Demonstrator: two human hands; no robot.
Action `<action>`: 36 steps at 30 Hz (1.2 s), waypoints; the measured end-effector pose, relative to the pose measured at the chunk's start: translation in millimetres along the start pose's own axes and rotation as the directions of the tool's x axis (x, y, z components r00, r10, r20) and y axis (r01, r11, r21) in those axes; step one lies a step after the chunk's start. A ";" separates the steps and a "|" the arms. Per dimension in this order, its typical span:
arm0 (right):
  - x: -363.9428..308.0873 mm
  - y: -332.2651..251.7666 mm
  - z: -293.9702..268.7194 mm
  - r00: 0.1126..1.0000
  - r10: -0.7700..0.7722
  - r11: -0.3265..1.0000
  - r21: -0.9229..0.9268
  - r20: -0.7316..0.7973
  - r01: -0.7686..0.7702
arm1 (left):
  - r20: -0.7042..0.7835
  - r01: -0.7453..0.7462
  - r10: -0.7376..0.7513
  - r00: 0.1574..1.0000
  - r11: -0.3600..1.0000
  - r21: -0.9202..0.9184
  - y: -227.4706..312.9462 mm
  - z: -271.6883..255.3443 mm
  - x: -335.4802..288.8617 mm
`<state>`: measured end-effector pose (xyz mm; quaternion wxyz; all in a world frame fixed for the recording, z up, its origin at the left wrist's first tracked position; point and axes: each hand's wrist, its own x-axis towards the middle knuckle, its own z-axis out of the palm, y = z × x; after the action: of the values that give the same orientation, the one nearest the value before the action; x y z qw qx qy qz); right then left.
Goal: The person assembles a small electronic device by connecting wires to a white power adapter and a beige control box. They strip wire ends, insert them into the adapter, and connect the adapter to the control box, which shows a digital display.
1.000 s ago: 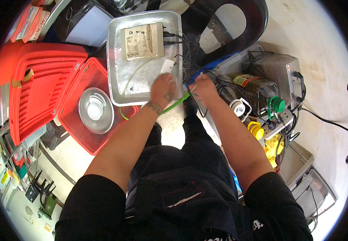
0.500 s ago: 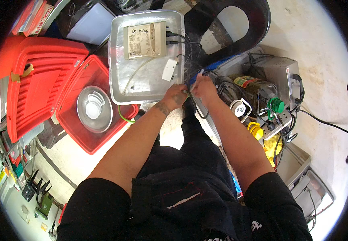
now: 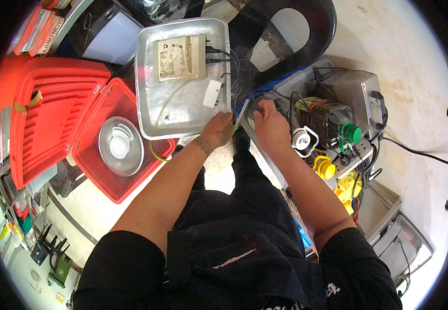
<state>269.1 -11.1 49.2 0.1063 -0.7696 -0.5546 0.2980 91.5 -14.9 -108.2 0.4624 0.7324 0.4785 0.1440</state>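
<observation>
Low in front of me, my left hand [image 3: 218,130] is closed at the near right corner of a metal tray [image 3: 146,121]. A slim pale strip with a green end [image 3: 241,113] sticks up from its fingers; I cannot make out its kind. To the right, my right hand [image 3: 272,123] has its fingers curled on black cables [image 3: 255,106] bunched at the edge of a grey crate [image 3: 255,147]. In the tray lie a worn beige box [image 3: 180,58] with cables plugged in and a white adapter-like piece [image 3: 212,93].
At left stands an open red bin [image 3: 118,192] with a metal bowl [image 3: 111,166] of white dishes. The crate holds a green-capped bottle [image 3: 350,133], a yellow-capped bottle [image 3: 325,168], a power strip [image 3: 356,155] and a metal appliance [image 3: 361,93]. A black chair [image 3: 325,31] stands behind.
The pale strip now shows upright between my hands. My right hand has shifted slightly right and down, and my left hand slightly left. The view has moved a little.
</observation>
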 end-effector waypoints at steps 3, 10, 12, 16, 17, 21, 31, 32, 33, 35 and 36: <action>8.4 -0.8 -8.6 0.999 -0.029 0.993 -0.116 -0.042 0.024 | 0.119 0.141 -0.138 0.983 0.990 -0.013 29.6 -19.3 4.4; 7.2 13.6 6.0 0.985 -0.125 0.897 -0.409 0.120 0.164 | 0.090 0.331 -0.322 0.943 0.935 -0.128 52.3 -29.6 3.7; 3.3 14.7 11.4 0.961 -0.247 0.864 -0.420 0.126 0.277 | 0.056 0.306 -0.301 0.952 0.937 -0.165 46.0 -24.5 0.6; 2.8 4.8 28.1 0.929 -0.371 0.918 -0.159 -0.013 0.364 | -0.043 0.143 -0.147 0.988 0.986 -0.084 40.0 -16.0 0.3; 4.8 1.3 33.1 0.912 -0.399 0.917 -0.038 -0.093 0.397 | -0.044 0.120 -0.122 0.992 0.992 -0.046 40.6 -14.9 1.2; 22.0 -6.2 51.5 0.984 -0.168 0.930 0.340 0.051 0.142 | 0.115 0.231 -0.224 0.968 0.971 -0.055 43.2 -16.9 4.8; 15.3 8.1 61.2 0.988 0.106 0.906 0.398 0.113 -0.143 | -0.216 0.501 -0.576 0.789 0.805 -0.316 -15.0 -56.9 27.8; 15.5 7.2 61.3 0.989 0.104 0.916 0.378 0.104 -0.136 | -0.162 0.532 -0.612 0.774 0.767 -0.358 -18.5 -56.0 33.2; 15.8 6.4 61.1 0.996 0.039 0.934 0.351 0.084 -0.066 | -0.139 0.534 -0.598 0.790 0.781 -0.325 -21.7 -55.9 38.6; 16.9 5.2 60.2 0.995 -0.092 0.943 0.324 0.045 0.073 | -0.084 0.540 -0.571 0.817 0.807 -0.239 -24.3 -54.9 47.5; 17.4 5.0 59.6 0.989 -0.123 0.958 0.270 0.076 0.098 | -0.063 0.558 -0.584 0.809 0.798 -0.226 -23.8 -54.0 50.2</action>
<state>242.3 -7.0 -6.9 0.1995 -0.7016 -0.5561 0.3985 67.8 58.8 -110.5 0.5221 0.4933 0.6897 0.0916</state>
